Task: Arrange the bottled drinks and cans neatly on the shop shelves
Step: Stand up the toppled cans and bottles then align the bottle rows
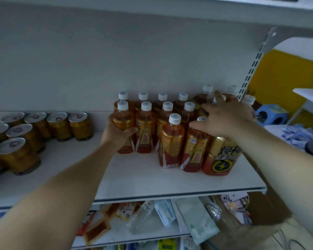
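Observation:
Several amber drink bottles with white caps (172, 139) stand in rows on the white shelf (152, 179). My left hand (118, 133) grips the leftmost front bottle (123, 121) around its middle. My right hand (224, 118) lies spread, fingers straight, over the tops of the bottles at the right, above a larger bottle with a lightning-bolt label (221, 159). Gold cans (16, 154) with silver pull-tab tops stand in a group at the shelf's left.
A lower shelf (148, 231) holds packets, a clear bottle lying down (143, 217) and boxes. A slotted metal upright (255, 65) marks the shelf's right end. Beyond it are a yellow wall, a blue stool (271, 114) and blue packets.

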`<move>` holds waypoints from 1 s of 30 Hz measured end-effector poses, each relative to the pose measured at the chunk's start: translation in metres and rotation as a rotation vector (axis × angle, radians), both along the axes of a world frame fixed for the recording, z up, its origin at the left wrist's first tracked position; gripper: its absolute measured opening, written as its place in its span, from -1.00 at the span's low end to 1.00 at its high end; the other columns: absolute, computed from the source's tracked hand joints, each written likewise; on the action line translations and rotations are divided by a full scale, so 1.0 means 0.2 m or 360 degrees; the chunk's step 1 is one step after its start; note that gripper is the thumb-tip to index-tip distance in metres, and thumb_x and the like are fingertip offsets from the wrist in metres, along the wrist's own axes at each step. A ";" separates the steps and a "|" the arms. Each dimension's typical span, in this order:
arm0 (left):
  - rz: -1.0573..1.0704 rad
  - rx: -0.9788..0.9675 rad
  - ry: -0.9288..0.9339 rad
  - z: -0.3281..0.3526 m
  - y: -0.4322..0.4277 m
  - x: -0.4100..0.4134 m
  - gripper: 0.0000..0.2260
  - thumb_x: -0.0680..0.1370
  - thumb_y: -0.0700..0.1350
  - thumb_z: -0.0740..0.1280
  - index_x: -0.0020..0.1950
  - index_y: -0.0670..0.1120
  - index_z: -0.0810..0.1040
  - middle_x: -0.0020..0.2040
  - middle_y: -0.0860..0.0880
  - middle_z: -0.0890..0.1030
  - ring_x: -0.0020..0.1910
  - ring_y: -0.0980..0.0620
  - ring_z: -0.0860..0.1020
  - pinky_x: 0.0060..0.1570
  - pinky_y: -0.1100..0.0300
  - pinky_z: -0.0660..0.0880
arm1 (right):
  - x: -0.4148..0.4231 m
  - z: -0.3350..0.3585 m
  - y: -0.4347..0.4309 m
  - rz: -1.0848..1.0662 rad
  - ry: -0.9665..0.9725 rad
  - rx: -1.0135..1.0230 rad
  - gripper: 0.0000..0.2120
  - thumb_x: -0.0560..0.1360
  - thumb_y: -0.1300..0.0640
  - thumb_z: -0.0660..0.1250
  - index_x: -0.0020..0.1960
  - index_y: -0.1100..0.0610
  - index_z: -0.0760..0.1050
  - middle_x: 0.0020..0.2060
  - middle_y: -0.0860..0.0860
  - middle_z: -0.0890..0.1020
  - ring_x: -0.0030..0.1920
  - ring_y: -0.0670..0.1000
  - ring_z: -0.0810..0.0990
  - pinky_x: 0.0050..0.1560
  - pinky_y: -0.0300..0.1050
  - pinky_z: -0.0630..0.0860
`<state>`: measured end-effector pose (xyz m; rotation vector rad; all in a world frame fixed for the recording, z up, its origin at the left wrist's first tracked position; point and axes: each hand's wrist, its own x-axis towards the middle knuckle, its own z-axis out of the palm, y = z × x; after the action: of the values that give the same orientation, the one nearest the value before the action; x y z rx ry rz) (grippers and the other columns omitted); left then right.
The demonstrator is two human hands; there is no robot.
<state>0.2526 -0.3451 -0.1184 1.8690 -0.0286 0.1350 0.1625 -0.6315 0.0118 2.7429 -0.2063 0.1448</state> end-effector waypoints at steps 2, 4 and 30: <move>-0.0050 0.0029 0.0035 0.03 0.01 0.00 -0.28 0.28 -0.02 0.57 0.37 -0.01 0.34 0.19 -0.01 0.58 0.18 -0.01 0.54 0.21 -0.08 0.46 | 0.00 0.00 0.01 -0.0012 0.0037 -0.0001 -0.06 0.28 -0.62 -0.14 0.52 -0.15 0.10 0.56 0.05 0.00 0.49 0.19 0.13 0.20 0.13 0.33; -0.0098 0.0001 0.0119 0.05 0.04 -0.01 -0.19 0.32 -0.07 0.56 0.46 -0.04 0.21 0.30 -0.09 0.49 0.28 -0.10 0.47 0.26 -0.12 0.41 | 0.00 0.01 0.01 -0.0022 0.0071 0.0027 -0.05 0.28 -0.63 -0.11 0.53 -0.12 0.10 0.56 0.06 -0.02 0.48 0.22 0.16 0.25 0.14 0.32; 0.0270 0.1404 0.0389 0.27 2.41 -0.88 -0.33 0.48 0.14 0.37 0.50 -0.05 0.23 0.52 -0.06 0.21 0.46 -0.05 0.22 0.37 0.15 0.16 | 0.15 -0.15 2.61 0.0844 0.0350 0.0960 -0.15 0.34 -0.49 0.16 0.47 -0.01 0.25 0.45 0.06 0.35 0.36 0.16 0.38 0.24 0.05 0.38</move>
<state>0.0760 0.1378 -0.0636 2.7568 0.2814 0.0014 0.1926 -0.1094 -0.0184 3.3097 0.6455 -0.0992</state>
